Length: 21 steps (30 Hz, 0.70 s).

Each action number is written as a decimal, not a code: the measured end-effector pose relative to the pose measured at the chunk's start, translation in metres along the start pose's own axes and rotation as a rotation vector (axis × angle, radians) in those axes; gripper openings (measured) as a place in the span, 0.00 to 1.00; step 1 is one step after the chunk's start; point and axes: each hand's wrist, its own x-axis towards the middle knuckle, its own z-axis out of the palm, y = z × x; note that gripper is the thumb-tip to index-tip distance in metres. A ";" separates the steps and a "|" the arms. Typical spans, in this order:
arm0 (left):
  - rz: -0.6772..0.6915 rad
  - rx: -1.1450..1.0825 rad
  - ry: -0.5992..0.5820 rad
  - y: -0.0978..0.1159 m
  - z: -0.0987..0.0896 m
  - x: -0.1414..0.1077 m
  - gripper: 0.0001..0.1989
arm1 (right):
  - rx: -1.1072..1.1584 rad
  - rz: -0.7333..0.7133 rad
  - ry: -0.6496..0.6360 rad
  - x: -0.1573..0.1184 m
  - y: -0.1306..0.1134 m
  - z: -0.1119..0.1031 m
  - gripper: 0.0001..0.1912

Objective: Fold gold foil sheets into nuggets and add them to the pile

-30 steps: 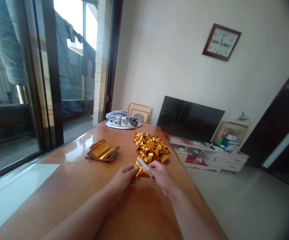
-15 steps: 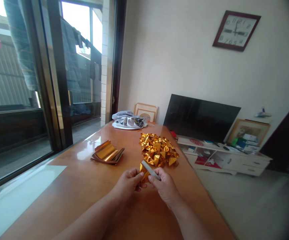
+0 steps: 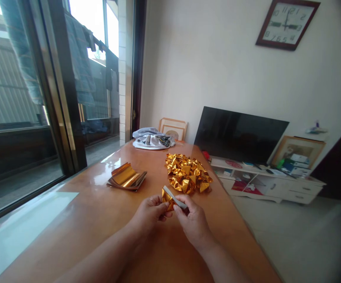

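Here we are at the glossy wooden table [image 3: 96,210], and both hands are up close together over its near end. The left hand [image 3: 149,215] and the right hand [image 3: 193,224] are clamped on a small folded gold foil piece [image 3: 167,200], pinching it between them just above the tabletop. A pale strip of the foil [image 3: 174,197] angles across the top, with the right hand's fingers [image 3: 185,201] pressed against it. Just beyond the hands sits a heaped pile of folded gold foil shapes [image 3: 188,177], nearly touching the piece in hand. Over to the left lies a stack of flat foil sheets [image 3: 126,177], gold on top, its edges curling. Farther along the table is a bundled grey cloth [image 3: 150,139], with a framed picture [image 3: 173,129] leaning behind it. To the right, off the table, a dark flat-screen TV [image 3: 241,133] stands on a white cabinet [image 3: 264,184], and up on the wall hangs a square clock [image 3: 286,24].
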 end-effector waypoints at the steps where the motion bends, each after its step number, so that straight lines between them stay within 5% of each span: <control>1: 0.001 -0.013 0.005 0.001 0.000 -0.001 0.18 | 0.023 -0.006 -0.005 0.000 0.000 0.000 0.12; 21: -0.002 -0.073 0.032 0.002 0.000 -0.002 0.14 | 0.116 0.219 0.061 0.002 0.011 -0.002 0.14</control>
